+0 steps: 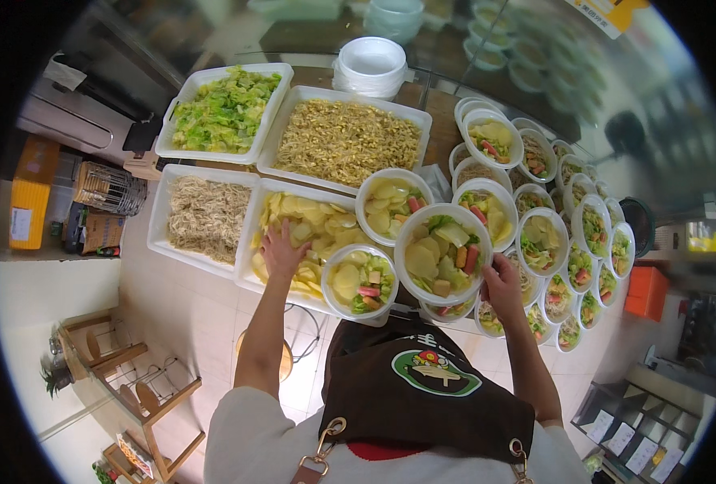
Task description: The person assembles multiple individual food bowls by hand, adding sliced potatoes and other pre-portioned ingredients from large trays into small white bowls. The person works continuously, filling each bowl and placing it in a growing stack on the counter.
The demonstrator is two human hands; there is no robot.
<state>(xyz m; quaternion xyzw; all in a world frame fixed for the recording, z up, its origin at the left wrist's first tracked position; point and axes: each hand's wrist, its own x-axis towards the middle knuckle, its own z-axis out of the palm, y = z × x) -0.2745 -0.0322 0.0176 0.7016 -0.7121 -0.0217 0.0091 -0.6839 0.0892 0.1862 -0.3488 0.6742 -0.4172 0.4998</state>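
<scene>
Crowded counter: left hand (281,252) spread flat in the potato-slice tray (255,266); right hand (503,286) grips the big white bowl (443,252)

Far left tray (225,110): holds chopped cabbage, at the back left of the tabletop (443,109).
Sprout tray (346,141): just right of the cabbage tray.
Shredded tray (206,216): in front of the cabbage tray.
Potato tray (309,230): right of the shredded tray, in front of the sprouts; the left hand (281,252) lies in it.
Near bowl (361,281): on the potato tray's front right corner.
Large bowl (443,252): right of the near bowl, the right hand (501,284) at its right rim.
Filled bowls (572,242): crowded to the right.
Empty bowl stack (372,66): behind the sprout tray.
</scene>
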